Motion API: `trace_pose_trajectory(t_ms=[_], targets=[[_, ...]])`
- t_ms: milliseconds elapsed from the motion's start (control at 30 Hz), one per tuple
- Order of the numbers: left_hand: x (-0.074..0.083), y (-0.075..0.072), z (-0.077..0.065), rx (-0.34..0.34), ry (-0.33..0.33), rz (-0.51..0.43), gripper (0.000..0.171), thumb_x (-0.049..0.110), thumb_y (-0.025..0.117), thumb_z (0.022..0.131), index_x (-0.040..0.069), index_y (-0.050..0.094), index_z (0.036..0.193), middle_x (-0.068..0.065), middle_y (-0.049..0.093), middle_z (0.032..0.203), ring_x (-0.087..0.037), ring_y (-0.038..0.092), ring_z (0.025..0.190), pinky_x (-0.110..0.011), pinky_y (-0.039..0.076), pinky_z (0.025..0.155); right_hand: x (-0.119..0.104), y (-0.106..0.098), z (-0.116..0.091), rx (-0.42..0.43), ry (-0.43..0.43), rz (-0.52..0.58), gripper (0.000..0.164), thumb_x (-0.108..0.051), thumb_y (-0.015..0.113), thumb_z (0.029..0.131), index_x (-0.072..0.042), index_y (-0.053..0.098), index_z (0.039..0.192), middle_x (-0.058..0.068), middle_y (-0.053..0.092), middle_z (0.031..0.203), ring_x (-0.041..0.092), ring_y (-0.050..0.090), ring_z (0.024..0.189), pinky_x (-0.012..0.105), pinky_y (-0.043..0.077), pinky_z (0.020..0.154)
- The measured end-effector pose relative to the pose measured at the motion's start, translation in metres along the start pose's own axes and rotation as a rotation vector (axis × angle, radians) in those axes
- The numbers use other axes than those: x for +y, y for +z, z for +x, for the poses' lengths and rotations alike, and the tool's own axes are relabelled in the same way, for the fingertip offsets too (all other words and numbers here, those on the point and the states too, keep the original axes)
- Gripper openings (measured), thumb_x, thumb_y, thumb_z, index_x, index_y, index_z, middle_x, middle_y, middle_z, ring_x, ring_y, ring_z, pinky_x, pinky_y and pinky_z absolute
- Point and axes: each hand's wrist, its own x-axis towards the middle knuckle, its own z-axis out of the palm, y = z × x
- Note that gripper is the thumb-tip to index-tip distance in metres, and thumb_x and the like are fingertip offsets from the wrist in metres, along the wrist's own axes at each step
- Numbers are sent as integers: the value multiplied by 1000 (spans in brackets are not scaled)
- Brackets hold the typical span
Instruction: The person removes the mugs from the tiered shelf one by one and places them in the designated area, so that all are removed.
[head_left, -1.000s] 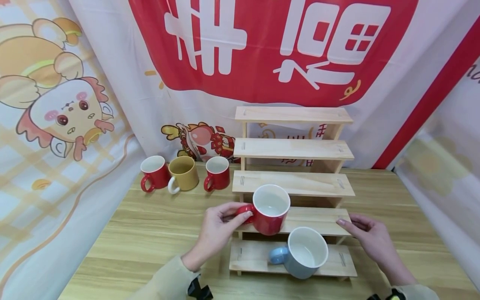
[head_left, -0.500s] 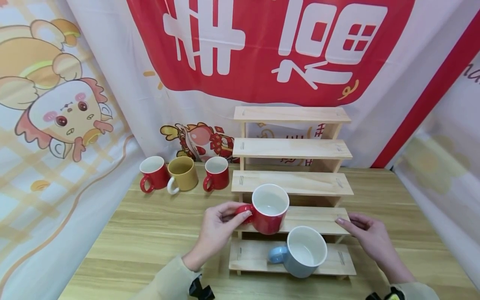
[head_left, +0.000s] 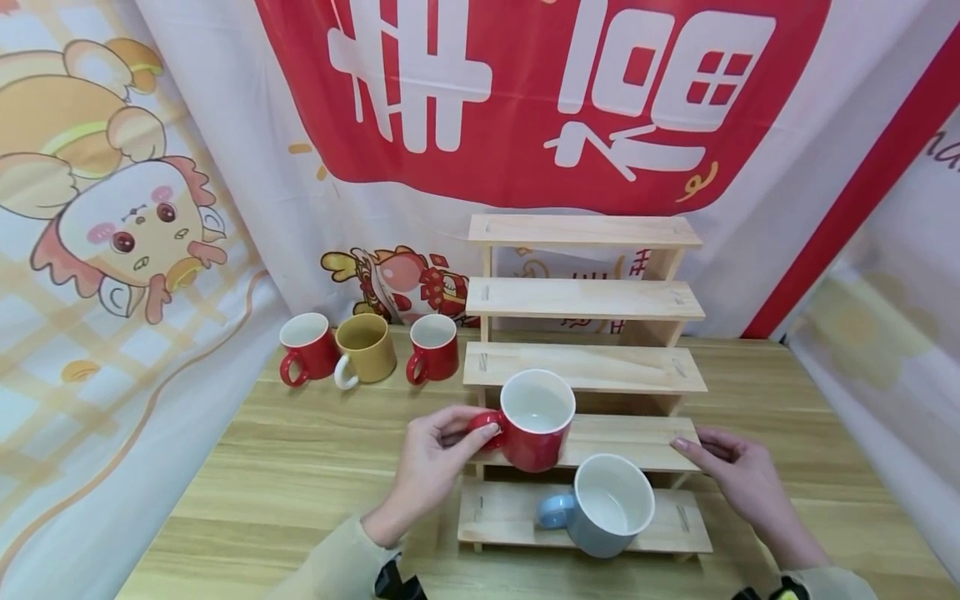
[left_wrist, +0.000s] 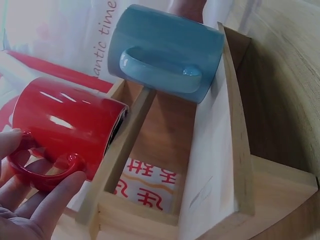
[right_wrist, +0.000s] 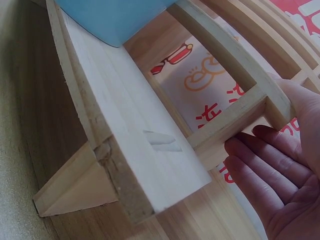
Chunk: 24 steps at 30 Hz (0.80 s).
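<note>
My left hand pinches the handle of a red mug, white inside, at the left part of the second step from the bottom. In the left wrist view the mug's base is at the step's edge; whether it bears fully on the wood I cannot tell. My right hand holds the right end of that step of the wooden tiered shelf, thumb on top, fingers at the side support below. A light blue mug stands upright on the lowest step, handle to the left.
Left of the shelf, at the back of the wooden table, stand a red mug, a yellow mug with a white handle and another red mug. Three bare steps rise towards the printed cloth behind.
The red mug and my left hand have shifted very slightly to the left against the shelf. My right hand keeps its hold, and the other mugs stay put.
</note>
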Motion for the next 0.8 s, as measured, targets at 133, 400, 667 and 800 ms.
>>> trace_pose_trajectory(t_ms=[133,400,667,800], targets=[[1,-6,-4,26,30,-6,16,14,79,91,8,77,106,-5,77,103,-28,74,94,-39,62,79,1,0,0,1,8,-4,69,-43,74,95,9,57,136,23,66,125,-7,59,92,14,52,75],[8,-27,-19,122,23,24,15,11,78,92,7,76,105,-5,77,100,-29,74,92,-39,62,78,1,1,1,-12,24,-8,71,-43,73,95,10,55,138,25,64,130,-9,58,92,14,52,76],[15,-55,-38,236,92,42,13,1,74,93,-3,74,105,-15,76,98,-33,75,87,-42,62,73,0,1,0,-9,22,7,69,-42,74,95,10,56,137,21,67,125,-7,60,92,15,53,75],[18,-69,-43,305,135,44,13,-5,72,92,-9,72,105,-17,75,98,-31,75,87,-42,61,70,1,1,1,0,12,6,68,-42,74,95,9,57,135,20,68,123,-7,59,92,15,53,75]])
